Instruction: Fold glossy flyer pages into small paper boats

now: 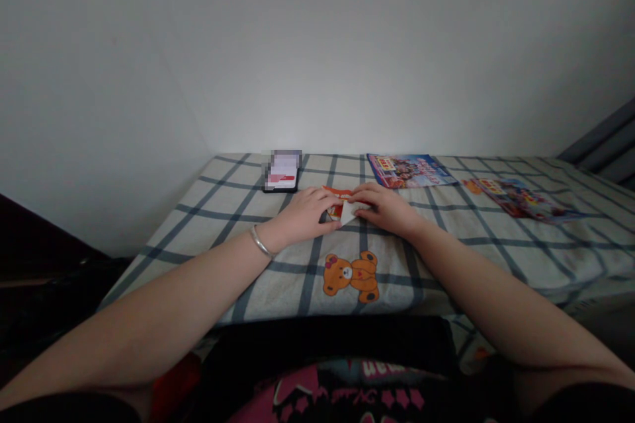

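A small folded paper (348, 211), printed orange on one part and white on another, lies on the checked cloth between my two hands. My left hand (311, 210) grips its left side, thumb at the near edge and fingers across the far edge. From the other side my right hand (384, 206) holds the white part, with the fingers bent over it and the thumb below. My fingers hide some of the paper. A silver bangle (262, 242) circles my left wrist.
Beyond my left hand lies a phone (282, 172) with its screen lit. Two colourful printed leaflets, a nearer-centre leaflet (411, 170) and a right-hand leaflet (528, 199), rest on the checked tablecloth (238, 211). A white wall (317, 53) stands behind the table.
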A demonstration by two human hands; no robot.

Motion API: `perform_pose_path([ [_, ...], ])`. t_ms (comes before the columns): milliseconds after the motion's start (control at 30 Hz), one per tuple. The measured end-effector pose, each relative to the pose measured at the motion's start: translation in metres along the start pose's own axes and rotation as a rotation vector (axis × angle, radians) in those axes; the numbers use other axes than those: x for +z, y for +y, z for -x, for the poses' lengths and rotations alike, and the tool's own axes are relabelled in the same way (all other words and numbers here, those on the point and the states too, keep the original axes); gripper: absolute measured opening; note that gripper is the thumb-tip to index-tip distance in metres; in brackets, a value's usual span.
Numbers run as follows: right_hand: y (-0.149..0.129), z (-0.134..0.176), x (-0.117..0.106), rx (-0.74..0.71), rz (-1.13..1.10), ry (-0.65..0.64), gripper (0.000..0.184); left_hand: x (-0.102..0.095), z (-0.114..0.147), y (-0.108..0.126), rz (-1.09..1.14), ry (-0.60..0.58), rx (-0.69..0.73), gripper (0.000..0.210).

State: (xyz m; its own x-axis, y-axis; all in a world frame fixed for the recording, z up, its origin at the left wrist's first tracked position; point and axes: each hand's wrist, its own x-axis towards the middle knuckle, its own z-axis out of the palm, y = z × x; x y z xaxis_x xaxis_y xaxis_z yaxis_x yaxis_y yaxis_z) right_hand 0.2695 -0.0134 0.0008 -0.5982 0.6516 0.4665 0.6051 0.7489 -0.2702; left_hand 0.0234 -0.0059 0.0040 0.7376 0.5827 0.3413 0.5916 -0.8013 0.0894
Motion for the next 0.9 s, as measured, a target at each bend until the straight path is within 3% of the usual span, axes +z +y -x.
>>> perform_pose_path([
  [167, 0.0, 0.002, 0.002, -0.007, 0.054, 0.021, 0.016, 0.0, 0.0, 0.001, -0.019, -0.001, -0.018, 0.042],
  [633, 0.0, 0.002, -0.006, -0.084, 0.207, -0.069, 0.021, 0.0, 0.002, -0.002, -0.048, 0.008, 0.014, 0.038],
  [900, -0.002, 0.002, -0.009, -0.057, 0.333, -0.075, 0.024, -0.004, 0.001, -0.004, 0.039, -0.017, 0.147, 0.028],
])
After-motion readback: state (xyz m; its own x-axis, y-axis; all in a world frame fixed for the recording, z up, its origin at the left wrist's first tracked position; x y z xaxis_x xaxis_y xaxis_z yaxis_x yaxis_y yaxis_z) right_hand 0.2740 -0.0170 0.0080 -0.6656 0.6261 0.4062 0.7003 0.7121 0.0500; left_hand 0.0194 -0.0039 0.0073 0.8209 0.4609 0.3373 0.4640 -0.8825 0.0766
